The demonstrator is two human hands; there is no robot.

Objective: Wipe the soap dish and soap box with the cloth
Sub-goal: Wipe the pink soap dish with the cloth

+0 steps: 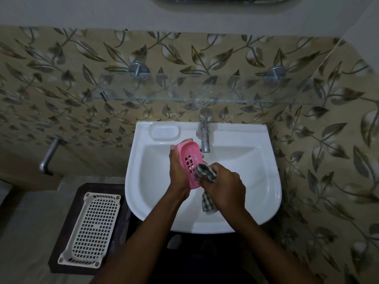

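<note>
My left hand (178,171) grips a pink plastic soap dish (189,158) with drain slots, held tilted above the white sink basin (256,177). A dark edge shows behind the dish's top; what it is I cannot tell. My right hand (223,183) is closed on a grey checked cloth (206,173), bunched and pressed against the lower right part of the dish. One end of the cloth hangs down below that hand over the basin. A moulded soap recess (165,131) in the sink's back left rim holds nothing.
A chrome tap (205,130) stands at the sink's back centre, just right of the dish. A glass shelf (184,97) runs along the leaf-patterned wall above. Left of the sink, a white perforated tray (92,228) lies on a dark stand. A metal pipe (48,156) juts from the left wall.
</note>
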